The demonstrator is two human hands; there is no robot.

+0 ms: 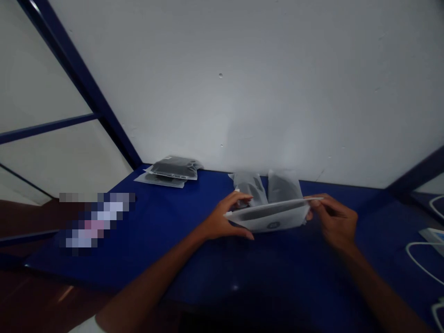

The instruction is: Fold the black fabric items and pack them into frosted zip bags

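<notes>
In the head view, a frosted plastic zip bag point(284, 219) with a small dark round mark on its front is held up above the blue table point(152, 245). My left hand point(225, 217) is around the bag's left end, thumb in front and fingers behind. At the bag's right corner, my right hand point(336, 222) pinches the top edge between thumb and fingers. Something dark shows inside the bag. Just behind it, two more frosted bags with dark contents, a left one point(255, 185) and a right one point(284, 185), are partly hidden by the held bag.
Stacked frosted bags point(175, 167) with dark contents lie at the table's back left. A pixelated item point(97, 224) is at the left edge. White cables point(409, 254) and a white-edged object point(432, 238) are at far right. A grey wall point(277, 92) rises behind the table.
</notes>
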